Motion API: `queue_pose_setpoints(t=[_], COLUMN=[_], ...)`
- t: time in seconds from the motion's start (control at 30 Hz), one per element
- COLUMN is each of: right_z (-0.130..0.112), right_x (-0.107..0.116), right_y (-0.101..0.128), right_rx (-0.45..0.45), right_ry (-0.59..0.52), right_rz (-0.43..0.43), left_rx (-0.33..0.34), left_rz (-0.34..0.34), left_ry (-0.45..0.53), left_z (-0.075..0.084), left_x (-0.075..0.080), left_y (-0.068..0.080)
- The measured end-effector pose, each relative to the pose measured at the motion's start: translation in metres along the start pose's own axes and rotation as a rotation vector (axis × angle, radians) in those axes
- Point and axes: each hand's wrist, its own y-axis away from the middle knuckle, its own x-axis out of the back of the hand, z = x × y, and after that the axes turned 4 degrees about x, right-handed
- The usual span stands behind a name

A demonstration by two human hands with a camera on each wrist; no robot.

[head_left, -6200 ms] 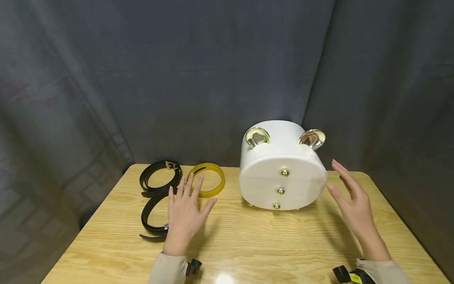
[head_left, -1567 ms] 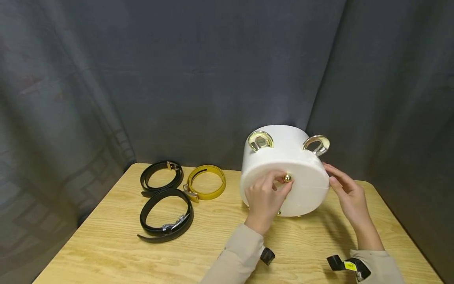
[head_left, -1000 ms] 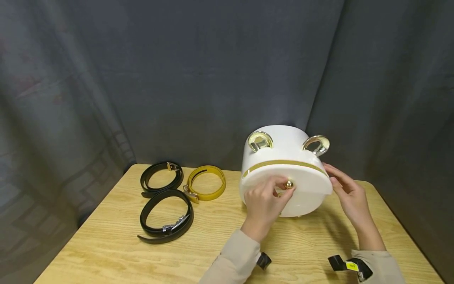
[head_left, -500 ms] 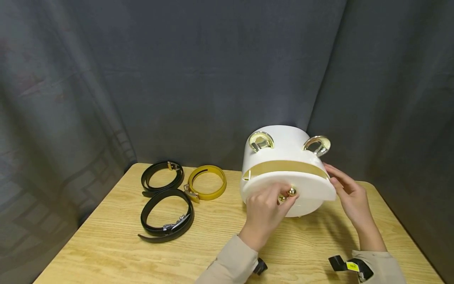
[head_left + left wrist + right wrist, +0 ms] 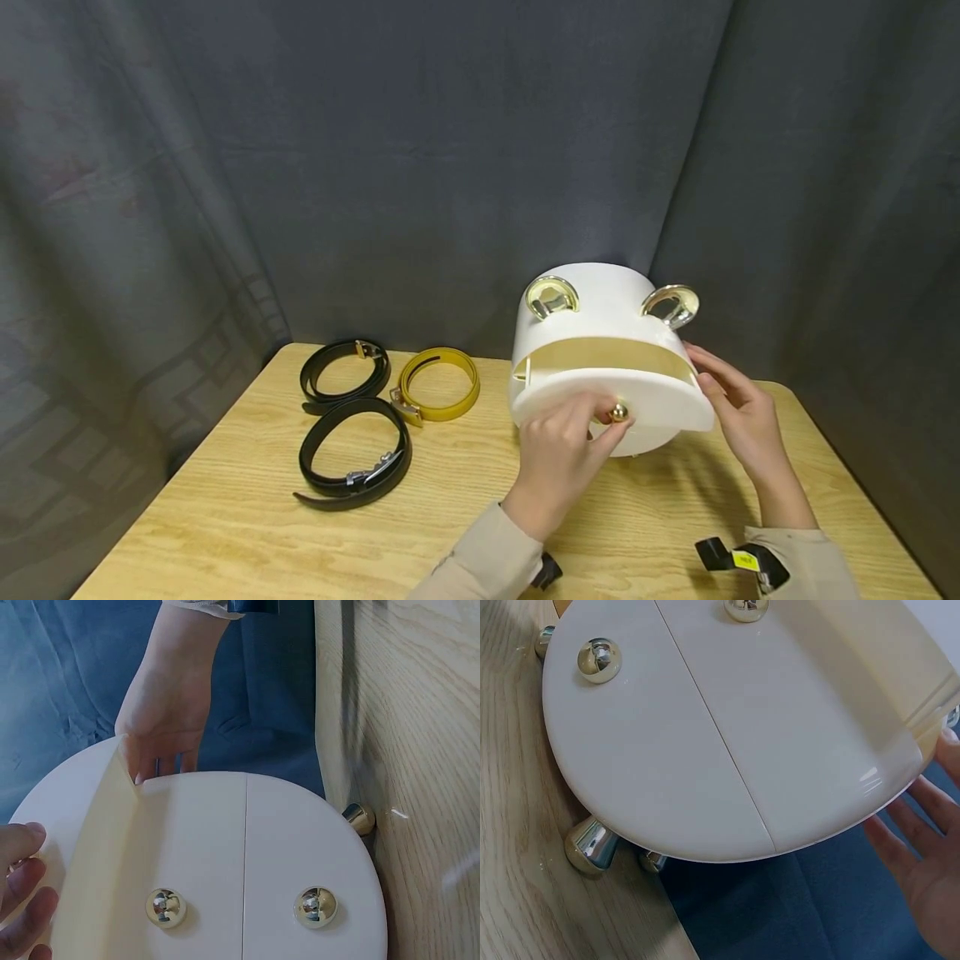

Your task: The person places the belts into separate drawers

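White box [image 5: 600,302] at four o'clock in the head view, its top drawer [image 5: 666,400] partly out; the left hand [image 5: 557,442] pinches its knob [image 5: 618,412], the right hand [image 5: 742,417] rests extended fingers on the box's four-o'clock side. Weak bracing could let a hard pull tip it.

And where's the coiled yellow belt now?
In the head view, the yellow belt lies left of centre on the wooden table, between the coiled, gold-buckled black belt on its left and the rounded white drawer box on its right.
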Motion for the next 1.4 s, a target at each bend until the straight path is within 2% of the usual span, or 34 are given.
queue_pose_setpoints(t=[0.3, 0.47, 0.8, 1.1, 1.4], right_z=[-0.001, -0.001, 0.000, -0.001, -0.001], right_x=[0.000, 0.000, 0.001, -0.001, -0.001], right_y=[-0.001, 0.000, 0.000, 0.000, 0.000], right_rx=[0.002, -0.001, 0.003, 0.002, 0.007], right_ry=[-0.036, -0.096, -0.125, -0.109, -0.067], right_rz=[0.008, 0.017, 0.007, 0.013, 0.019], left_rx=[0.001, -0.005, -0.034, -0.065, -0.059], left_rz=[-0.032, -0.020, -0.017, -0.021, -0.046], left_ry=[0.028, 0.036, 0.059, 0.082, 0.078], left_z=[0.003, 0.007, 0.011, 0.013, 0.018], left_x=[0.008, 0.013, 0.021, 0.027, 0.033], left_y=[0.002, 0.004, 0.009, 0.013, 0.015])
